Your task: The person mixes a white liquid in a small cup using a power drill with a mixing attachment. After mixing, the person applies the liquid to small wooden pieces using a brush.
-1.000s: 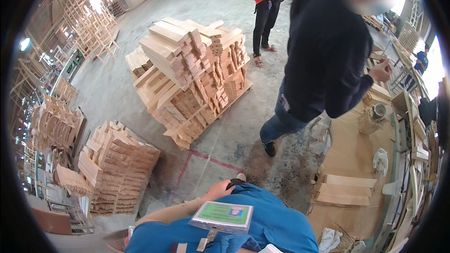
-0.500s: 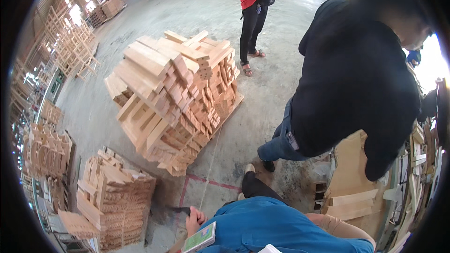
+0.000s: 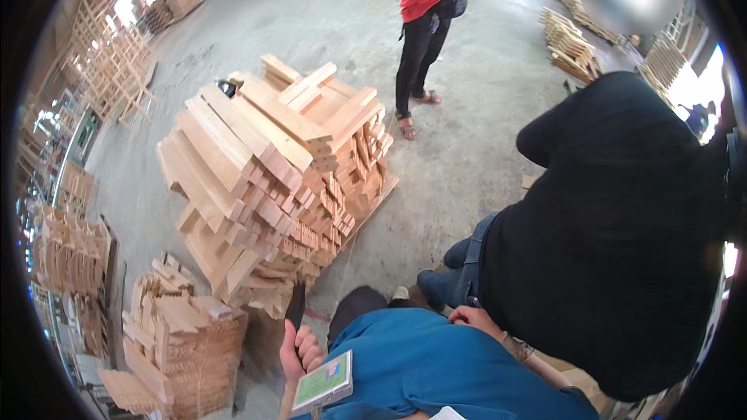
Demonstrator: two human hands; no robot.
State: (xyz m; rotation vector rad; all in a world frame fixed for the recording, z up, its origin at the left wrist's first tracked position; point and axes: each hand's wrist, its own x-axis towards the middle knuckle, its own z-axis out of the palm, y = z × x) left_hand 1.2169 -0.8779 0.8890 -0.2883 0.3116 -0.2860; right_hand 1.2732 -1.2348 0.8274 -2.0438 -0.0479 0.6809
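Observation:
My left hand (image 3: 305, 351) is closed in a fist at the lower middle, thumb uppermost. A narrow, flat, black object (image 3: 296, 305) sticks up out of it toward the wood pile; its exact kind does not show. My right hand (image 3: 473, 317) lies against the front of my blue shirt (image 3: 436, 358), with its fingers stretched loosely to the left and nothing visible in them. A card badge (image 3: 323, 383) in a clear holder hangs beside my left wrist. Ahead of the left hand stands a large pile of pale wooden boards (image 3: 257, 140).
A smaller stack of shaped wooden pieces (image 3: 198, 354) stands at lower left. A person in a black top (image 3: 607, 249) bends close on my right. Farther off stands a person in a red shirt (image 3: 420, 0). Wooden frames (image 3: 117, 62) stand at far left.
My left hand has risen and moved slightly left; the black object now points up instead of left. My right hand has come into sight at my shirt. The person in black has shifted lower.

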